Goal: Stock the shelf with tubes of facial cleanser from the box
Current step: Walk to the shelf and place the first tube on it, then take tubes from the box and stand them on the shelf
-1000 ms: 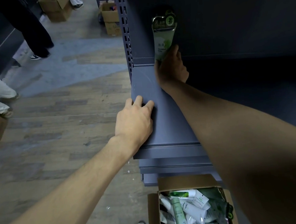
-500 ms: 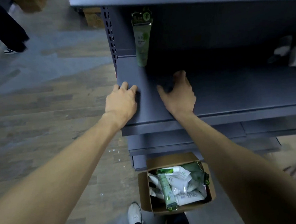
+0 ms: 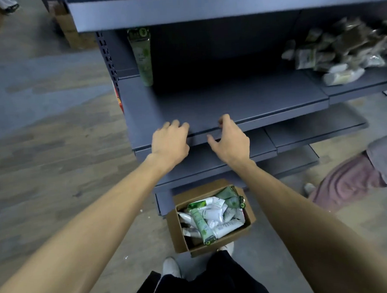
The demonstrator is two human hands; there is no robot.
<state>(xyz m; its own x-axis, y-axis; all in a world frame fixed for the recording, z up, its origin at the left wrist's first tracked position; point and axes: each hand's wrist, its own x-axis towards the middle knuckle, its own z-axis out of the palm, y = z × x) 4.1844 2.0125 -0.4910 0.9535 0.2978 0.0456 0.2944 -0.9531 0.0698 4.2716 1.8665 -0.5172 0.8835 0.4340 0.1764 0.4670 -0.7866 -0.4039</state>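
One green facial cleanser tube point(image 3: 142, 56) stands upright at the back left corner of the dark grey shelf point(image 3: 242, 101). My left hand point(image 3: 170, 141) and my right hand point(image 3: 229, 139) hover at the shelf's front edge, fingers loosely curled, holding nothing. On the floor below, an open cardboard box point(image 3: 220, 243) holds several green and white tubes point(image 3: 202, 223).
A pile of packets and white tubes point(image 3: 339, 51) lies on the neighbouring shelf section at the right. Lower shelves point(image 3: 312, 129) jut out under the hands. My shoes and dark trousers point(image 3: 197, 285) are beside the box. A person in pink cloth point(image 3: 359, 178) crouches at the right.
My right hand let go of the tube, which now stands alone at the back. Both hands drew back to the shelf's front edge as the view pulled away.
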